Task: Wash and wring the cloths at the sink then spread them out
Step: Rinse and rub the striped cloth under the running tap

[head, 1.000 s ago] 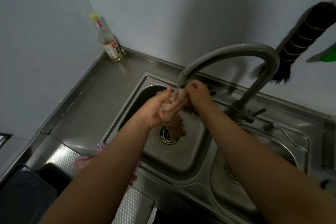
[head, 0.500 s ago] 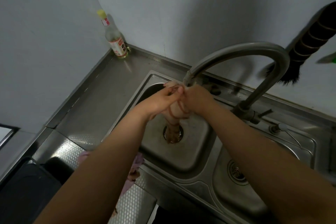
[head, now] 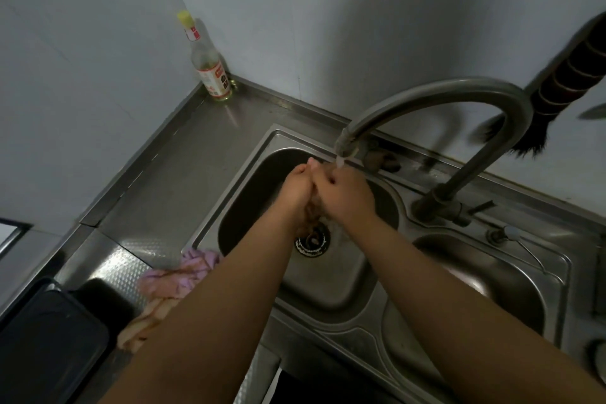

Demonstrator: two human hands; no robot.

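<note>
Left hand (head: pixel 296 188) and right hand (head: pixel 347 195) pressed together, squeezing wet brownish cloth (head: pixel 311 221) under curved steel tap (head: pixel 426 98), over shiny sink (head: pixel 249 161).

Both bare forearms reach forward and converge. The left hand (head: pixel 296 188) and right hand (head: pixel 347 195) press together, fingers curled around a bunched cloth (head: pixel 311 216).
</note>
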